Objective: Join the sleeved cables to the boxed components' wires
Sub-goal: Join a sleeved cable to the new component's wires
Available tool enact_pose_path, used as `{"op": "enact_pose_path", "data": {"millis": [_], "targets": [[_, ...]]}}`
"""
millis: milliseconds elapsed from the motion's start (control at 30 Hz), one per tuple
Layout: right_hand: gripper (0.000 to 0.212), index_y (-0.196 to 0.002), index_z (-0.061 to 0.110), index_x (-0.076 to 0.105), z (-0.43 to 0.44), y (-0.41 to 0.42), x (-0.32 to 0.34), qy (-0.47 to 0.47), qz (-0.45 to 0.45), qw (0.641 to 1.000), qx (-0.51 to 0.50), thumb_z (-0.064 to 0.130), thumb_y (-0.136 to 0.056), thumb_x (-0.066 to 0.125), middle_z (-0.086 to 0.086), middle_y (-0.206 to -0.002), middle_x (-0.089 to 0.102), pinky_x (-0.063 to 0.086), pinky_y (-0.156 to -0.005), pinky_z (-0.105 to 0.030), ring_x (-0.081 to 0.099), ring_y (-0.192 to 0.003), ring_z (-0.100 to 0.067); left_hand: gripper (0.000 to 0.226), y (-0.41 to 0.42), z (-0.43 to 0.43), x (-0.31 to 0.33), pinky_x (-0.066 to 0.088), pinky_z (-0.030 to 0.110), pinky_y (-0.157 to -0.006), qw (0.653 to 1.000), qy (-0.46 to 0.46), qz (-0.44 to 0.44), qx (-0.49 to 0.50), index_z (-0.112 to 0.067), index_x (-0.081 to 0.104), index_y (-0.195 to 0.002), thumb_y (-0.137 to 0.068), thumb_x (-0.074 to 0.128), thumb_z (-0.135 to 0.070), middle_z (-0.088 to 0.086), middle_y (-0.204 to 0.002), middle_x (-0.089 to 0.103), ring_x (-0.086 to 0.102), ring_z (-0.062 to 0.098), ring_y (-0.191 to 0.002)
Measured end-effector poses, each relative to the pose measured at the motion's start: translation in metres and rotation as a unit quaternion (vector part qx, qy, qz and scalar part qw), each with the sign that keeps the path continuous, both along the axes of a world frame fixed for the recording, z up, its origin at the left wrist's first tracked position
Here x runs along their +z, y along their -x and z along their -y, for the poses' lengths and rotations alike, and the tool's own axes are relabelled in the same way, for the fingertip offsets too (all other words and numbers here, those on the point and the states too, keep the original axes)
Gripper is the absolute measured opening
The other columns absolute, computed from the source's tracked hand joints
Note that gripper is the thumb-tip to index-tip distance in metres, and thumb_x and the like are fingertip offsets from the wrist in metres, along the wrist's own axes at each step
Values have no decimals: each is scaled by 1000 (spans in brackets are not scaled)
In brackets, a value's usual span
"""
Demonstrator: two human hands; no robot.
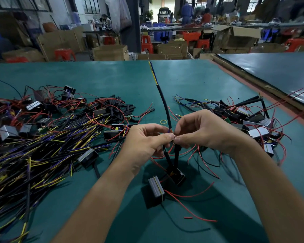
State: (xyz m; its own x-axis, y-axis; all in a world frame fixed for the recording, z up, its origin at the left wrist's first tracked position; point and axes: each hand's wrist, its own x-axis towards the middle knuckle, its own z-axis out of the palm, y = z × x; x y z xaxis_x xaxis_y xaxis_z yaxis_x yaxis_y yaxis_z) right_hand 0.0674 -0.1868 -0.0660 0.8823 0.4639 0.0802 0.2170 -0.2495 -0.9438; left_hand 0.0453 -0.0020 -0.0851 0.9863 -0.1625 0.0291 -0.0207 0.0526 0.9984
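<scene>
My left hand (144, 142) and my right hand (198, 130) meet fingertip to fingertip above the green table, pinching bare wire ends together. A black sleeved cable (162, 100) with yellow and blue cores rises from the pinch and arches away toward the table's far edge. Below the hands hangs a black boxed component (177, 175) on two black-sleeved leads. A grey boxed component (156, 189) with red wires lies on the table just beneath it.
A large heap of sleeved yellow, blue and black cables (33, 151) and boxed parts covers the left. Another pile of boxed components with red wires (249, 120) lies to the right. A yellow rubber band (163, 122) lies near the cable.
</scene>
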Motion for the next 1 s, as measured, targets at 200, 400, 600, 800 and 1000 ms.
{"op": "enact_pose_path", "data": {"millis": [200,400,600,800,1000], "targets": [[5,-80,1,74,-1,2,1,51,30,998,9,3,-85,72,-6,-62,66,47,-54,-17,57,-55,-12,9,-1,-2,0,42,18,-39,1000,-18,16,-3,-11,66,-78,-84,72,-13,2,-52,59,44,8,-39],[13,-76,1,71,-3,4,2,72,34,997,3,9,-87,71,-5,-59,65,46,-53,-18,56,-54,-13,17,-1,-3,-1,42,19,-40,998,-51,39,-5,-11,59,-73,-87,68,-7,1,-53,57,43,10,-39],[11,-75,9,76,-3,4,4,68,33,997,-4,10,-86,73,-5,-61,68,47,-54,-17,59,-54,-10,18,-1,-3,0,42,19,-39,998,-48,39,-20,-11,55,-74,-87,66,-5,6,-62,65,46,13,-35],[10,-77,6,75,-2,4,5,67,21,998,7,4,-86,71,-1,-59,68,47,-54,-17,59,-53,-9,12,-2,-7,0,43,20,-40,999,-39,33,-12,-10,63,-76,-84,70,-6,10,-65,69,46,13,-35],[18,-71,7,71,-6,7,6,79,16,997,5,3,-88,68,1,-54,62,44,-49,-17,54,-48,-10,9,0,-7,1,46,21,-42,999,-37,22,-9,-8,65,-78,-83,72,-4,11,-65,68,44,12,-37]]}}
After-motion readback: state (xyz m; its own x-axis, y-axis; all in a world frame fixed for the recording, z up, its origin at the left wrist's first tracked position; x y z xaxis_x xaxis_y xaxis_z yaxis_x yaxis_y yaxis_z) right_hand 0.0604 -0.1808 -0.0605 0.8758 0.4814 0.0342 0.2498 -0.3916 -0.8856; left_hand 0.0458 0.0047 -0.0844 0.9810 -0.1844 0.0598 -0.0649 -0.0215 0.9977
